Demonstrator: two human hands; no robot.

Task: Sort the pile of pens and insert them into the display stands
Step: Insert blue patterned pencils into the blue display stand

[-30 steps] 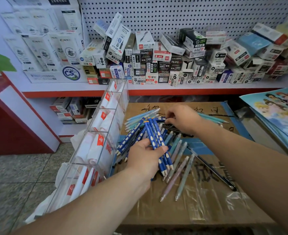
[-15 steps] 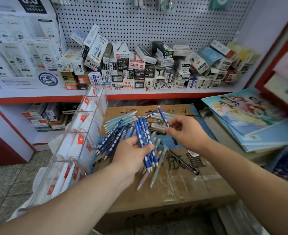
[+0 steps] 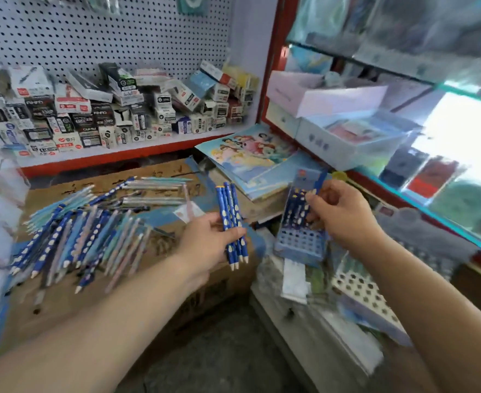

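Slippage from the left hand [image 3: 208, 242] looks the likeliest trouble in the head view. Its fingers and thumb are curled round a bundle of dark blue spotted pens [image 3: 231, 219], tips down and gripped only about the middle. If that grip eases while attention goes to the other side, the pens could fan out or fall to the floor.

The right hand [image 3: 340, 217] pinches what looks like a single blue pen [image 3: 320, 181] at the top of the blue grid display stand [image 3: 299, 245]. Blur hides whether its tip has met a hole. The stand appears to sit tilted on a heap of stationery, not flat, so I judge that a firm push could tip or slide it, or send the pen into the wrong hole.

The pile of pens [image 3: 92, 225] lies on the cardboard box [image 3: 63, 302] that serves as the surface, to the left and well apart from the stand. It mixes dark blue spotted barrels with pale blue and pastel ones, roughly parallel, tips toward the person. Spotted pens fill the stand's rear rows, while its front holes show open.
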